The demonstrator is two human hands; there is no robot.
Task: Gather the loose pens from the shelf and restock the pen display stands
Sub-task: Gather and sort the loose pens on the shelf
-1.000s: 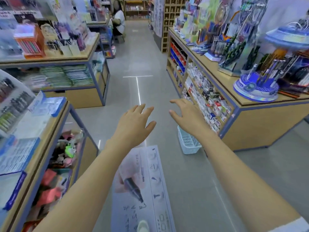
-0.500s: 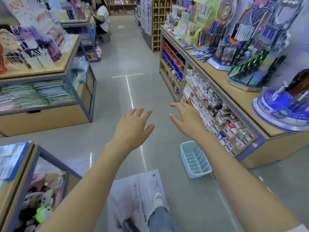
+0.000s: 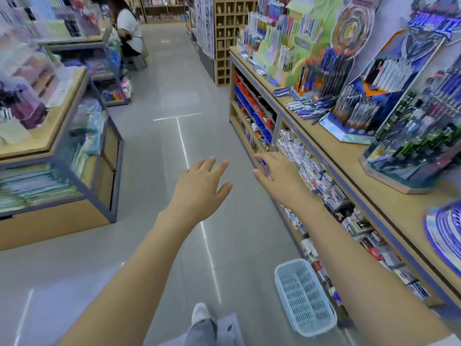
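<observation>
Glossy grey tiled floor, perforated plastic basket, wooden shelf

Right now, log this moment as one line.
phase: pre-grasp | left hand: open, empty | right hand: open, empty | loose pens: on shelf, untouched | basket: on floor

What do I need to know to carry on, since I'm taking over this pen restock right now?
Left hand: open, held out over the aisle floor, nothing in its grip.
Right hand: open and empty, stretched toward the shelf unit on the right.
Loose pens lie heaped on the shelf top, beside the pen display stands.
A pale plastic basket sits on the floor at the shelf's base and looks empty.
Done: nothing gathered yet.
Left: pick up the loose pens and slot them into the stands.
</observation>
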